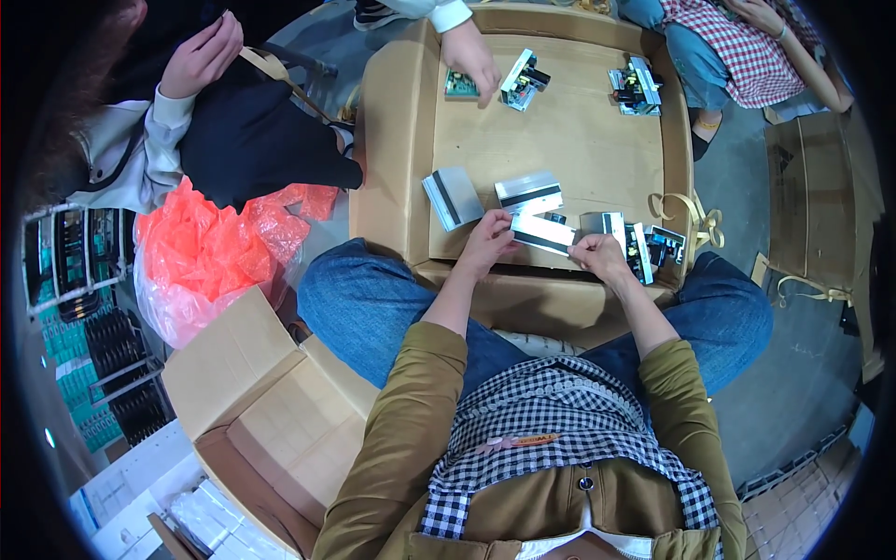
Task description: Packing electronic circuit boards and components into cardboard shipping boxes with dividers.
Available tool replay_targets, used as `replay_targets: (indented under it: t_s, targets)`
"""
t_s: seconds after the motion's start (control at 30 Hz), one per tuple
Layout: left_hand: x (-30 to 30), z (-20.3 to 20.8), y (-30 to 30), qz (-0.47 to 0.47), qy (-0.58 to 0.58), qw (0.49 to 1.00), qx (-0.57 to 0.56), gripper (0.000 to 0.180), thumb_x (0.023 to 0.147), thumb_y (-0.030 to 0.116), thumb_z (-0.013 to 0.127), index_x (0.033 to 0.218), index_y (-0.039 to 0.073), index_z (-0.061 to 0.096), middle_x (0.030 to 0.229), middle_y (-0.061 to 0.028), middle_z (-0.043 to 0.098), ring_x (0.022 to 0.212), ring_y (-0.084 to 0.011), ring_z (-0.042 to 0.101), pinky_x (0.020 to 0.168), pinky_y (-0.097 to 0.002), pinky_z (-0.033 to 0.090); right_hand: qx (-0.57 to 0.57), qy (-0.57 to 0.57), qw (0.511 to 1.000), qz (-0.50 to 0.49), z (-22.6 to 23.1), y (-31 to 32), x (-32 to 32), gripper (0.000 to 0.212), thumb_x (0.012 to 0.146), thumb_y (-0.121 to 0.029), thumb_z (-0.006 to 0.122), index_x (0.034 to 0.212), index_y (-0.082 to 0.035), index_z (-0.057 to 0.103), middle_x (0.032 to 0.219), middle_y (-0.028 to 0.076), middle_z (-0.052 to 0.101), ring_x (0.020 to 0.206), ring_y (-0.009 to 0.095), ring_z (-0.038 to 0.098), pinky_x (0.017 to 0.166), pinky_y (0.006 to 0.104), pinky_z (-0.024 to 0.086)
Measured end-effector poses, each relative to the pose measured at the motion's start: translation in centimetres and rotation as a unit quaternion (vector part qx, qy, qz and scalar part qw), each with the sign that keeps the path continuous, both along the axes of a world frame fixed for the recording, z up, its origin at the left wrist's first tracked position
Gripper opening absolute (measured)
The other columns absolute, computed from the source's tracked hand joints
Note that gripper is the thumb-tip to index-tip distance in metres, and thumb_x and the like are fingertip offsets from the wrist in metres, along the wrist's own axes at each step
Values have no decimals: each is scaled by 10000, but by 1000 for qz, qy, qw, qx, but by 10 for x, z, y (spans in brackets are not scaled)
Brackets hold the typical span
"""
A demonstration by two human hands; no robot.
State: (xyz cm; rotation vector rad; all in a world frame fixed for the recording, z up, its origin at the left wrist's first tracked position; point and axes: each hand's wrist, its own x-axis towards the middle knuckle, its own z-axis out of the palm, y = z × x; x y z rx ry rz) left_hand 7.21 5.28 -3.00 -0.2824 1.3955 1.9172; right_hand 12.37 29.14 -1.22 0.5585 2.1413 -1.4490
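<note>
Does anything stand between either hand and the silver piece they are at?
Nothing visible does: the left hand grips the left end of the silver piece, the right hand its right end. Another striped piece lies just beyond, in the cardboard box, blocking neither hand.

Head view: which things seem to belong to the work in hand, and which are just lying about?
Likely in the work:
- striped plate, held by left hand and right hand
- circuit modules
- big box around them

Likely lying about:
- pink plastic
- side box
- cardboard at right
</note>
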Motion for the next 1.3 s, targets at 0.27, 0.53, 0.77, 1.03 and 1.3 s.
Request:
replay_targets:
  t_s: [0.27,0.53,0.77,1.03,1.3]
  targets:
    - [0,-2,1,-7,2,1000,-8,281,852,60,529,1102,88,405,1068,-60,540,950,-159,548,816,-311,494,31,6,999,13,0,-4,2,193,778,-139,663,646,-8,612,537,18,551,472,81,474,461,240,388]
    - [11,0,23,-89,244,910,-322,631,649,243,762,1131,56,401,1062,-112,534,980,-247,535,808,-335,467,-28,-4,1000,-2,-6,-13,11,182,799,-136,641,669,-16,599,550,6,532,467,71,450,443,226,366]
    - [24,29,64,-61,226,819,-524,879,520,379,830,1178,30,363,1146,-166,466,1071,-316,479,877,-385,418,16,23,999,33,-10,-6,7,198,792,-152,651,668,-7,601,558,18,543,485,84,468,457,239,387]
    - [23,26,62,-68,194,823,-529,1037,478,417,840,1238,24,255,1180,-193,407,1088,-334,447,890,-398,407,204,87,972,83,5,-14,5,247,693,-253,721,662,-23,635,594,98,606,544,196,581,540,309,462]
    - [23,34,64,-71,189,833,-515,1053,474,410,839,1243,26,231,1169,-208,395,1091,-343,432,917,-400,379,311,65,943,96,26,-30,1,232,671,-286,693,669,-58,651,653,120,631,606,264,620,578,352,493]
